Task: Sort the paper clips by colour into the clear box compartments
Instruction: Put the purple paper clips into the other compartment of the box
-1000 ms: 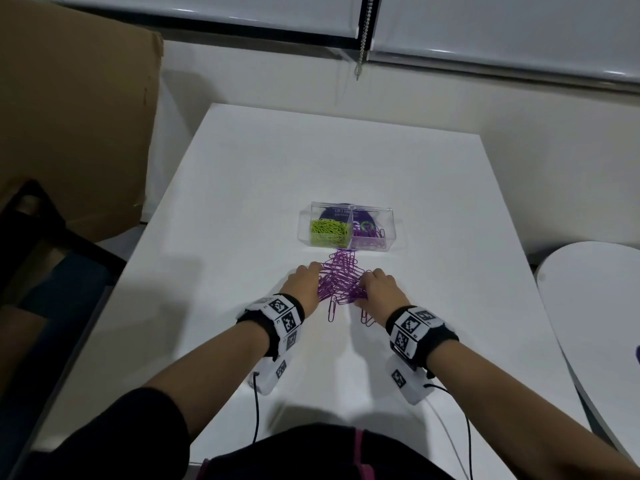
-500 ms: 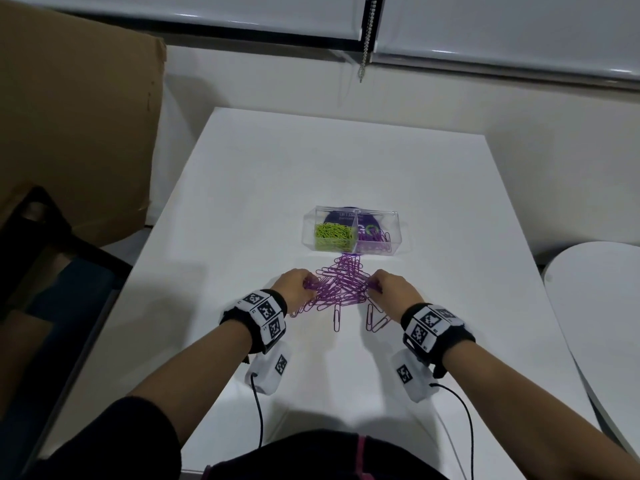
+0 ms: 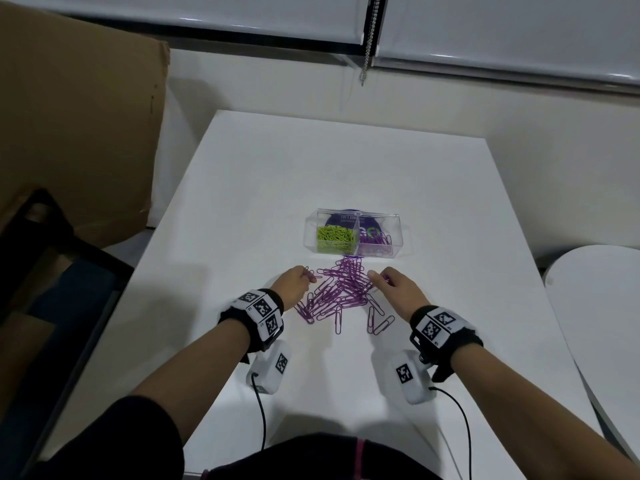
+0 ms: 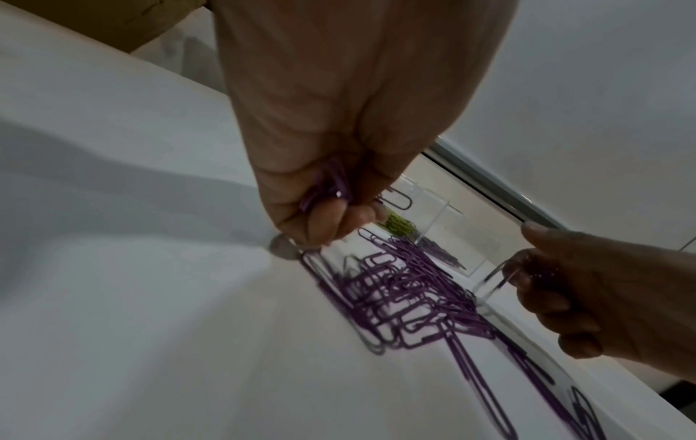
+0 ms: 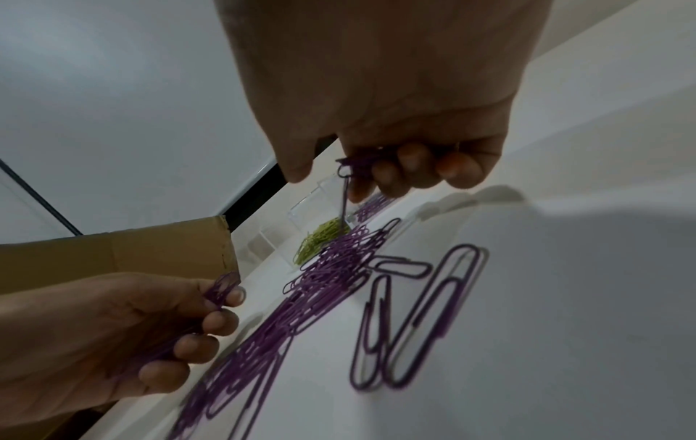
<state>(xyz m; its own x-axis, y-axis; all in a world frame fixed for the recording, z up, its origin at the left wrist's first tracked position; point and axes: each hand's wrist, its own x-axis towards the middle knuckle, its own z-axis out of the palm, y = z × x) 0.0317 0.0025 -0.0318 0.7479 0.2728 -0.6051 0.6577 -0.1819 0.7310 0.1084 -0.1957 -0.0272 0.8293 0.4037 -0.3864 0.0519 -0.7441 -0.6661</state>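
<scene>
Head view: a pile of purple paper clips (image 3: pixel 341 289) lies on the white table (image 3: pixel 277 188) at centre frame, its upper end touching the front wall of the clear box (image 3: pixel 398 237). The box sits just above the pile. Its left compartment holds green clips (image 3: pixel 335 237); its right compartment holds a few purple ones (image 3: pixel 375 245).

Left hand (image 3: pixel 293 285) is at the left edge of the pile, right hand (image 3: pixel 396 289) at the right edge. The left wrist view shows the left fingers (image 4: pixel 327 220) curled round a small bunch of purple clips, their tips down on the table. The right wrist view shows the right fingers (image 5: pixel 414 166) pinching another bunch against the thumb, one clip dangling below.

Handling, as judged: the clips are light, thin, stiff wire with a smooth coating, so they probably slide easily on the table and hook into one another. A flat clip offers little to grip from above; it is likely best taken by a looped end, or slid together and gathered as a bunch. Tangled neighbours may lift along with it and drop short of the box. Stray clips (image 3: pixel 377 318) at the lower right of the pile lie apart and look easiest to take singly.
</scene>
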